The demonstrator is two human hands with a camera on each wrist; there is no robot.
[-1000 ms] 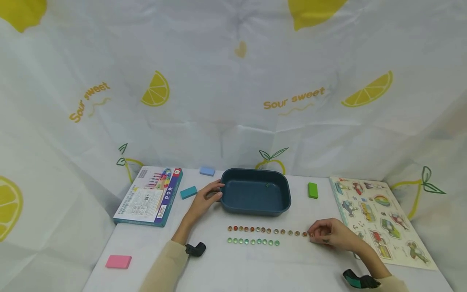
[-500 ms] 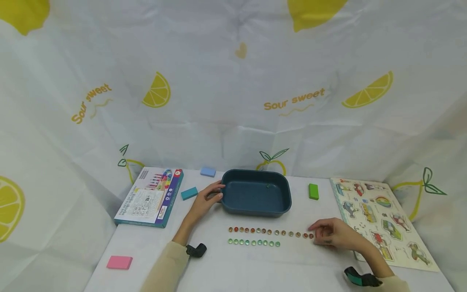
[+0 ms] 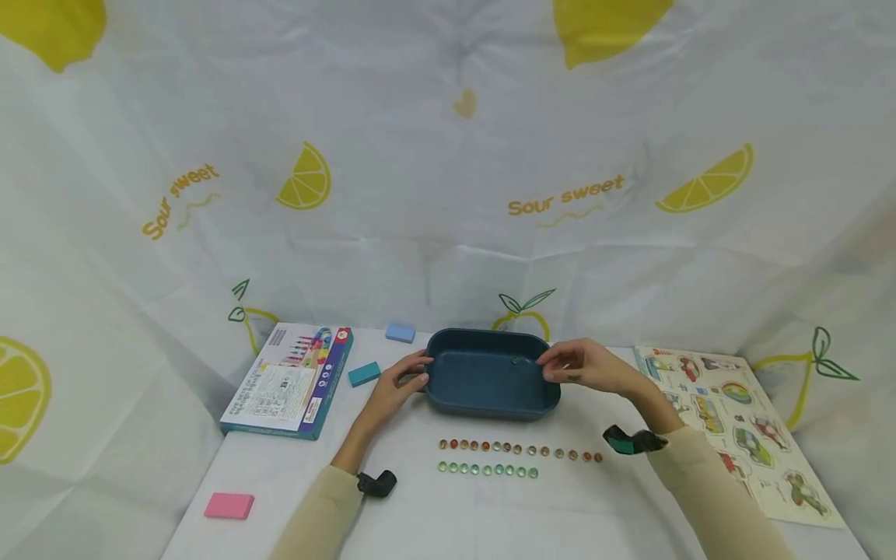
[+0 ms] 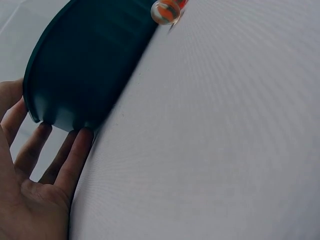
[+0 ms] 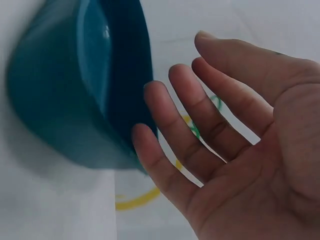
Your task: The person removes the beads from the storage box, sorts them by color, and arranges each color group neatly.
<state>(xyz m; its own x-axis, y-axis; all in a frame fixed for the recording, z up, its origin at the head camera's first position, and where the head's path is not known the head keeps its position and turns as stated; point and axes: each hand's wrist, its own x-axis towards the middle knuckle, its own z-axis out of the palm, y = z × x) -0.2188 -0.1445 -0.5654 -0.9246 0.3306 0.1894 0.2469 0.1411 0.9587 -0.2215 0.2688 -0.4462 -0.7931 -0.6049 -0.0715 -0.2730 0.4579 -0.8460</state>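
Observation:
A dark blue rectangular bin (image 3: 476, 386) stands upright toward the back of the table. My left hand (image 3: 392, 390) rests at its left end; in the left wrist view, extended fingertips (image 4: 80, 137) touch the outer wall. At the right end is my right hand (image 3: 593, 367), its relaxed, parted fingers beside the rim and nothing seen in its grasp. Whether those fingers touch the bin is unclear. In front of the bin lie a row of orange and red glass marbles (image 3: 507, 447) and, nearer, a shorter row of green marbles (image 3: 488, 470). One small green spot (image 3: 514, 360) shows inside the bin.
At left are a boxed set (image 3: 287, 381), a teal block (image 3: 364, 374), a light blue block (image 3: 400, 333) and a pink block (image 3: 229, 505). A picture puzzle board (image 3: 742, 428) lies at right, partly behind the right arm. White patterned cloth hangs behind.
My right hand has let go of the last marble at the orange row's right end and moved up and left to the bin's right rim. The left hand has stayed put.

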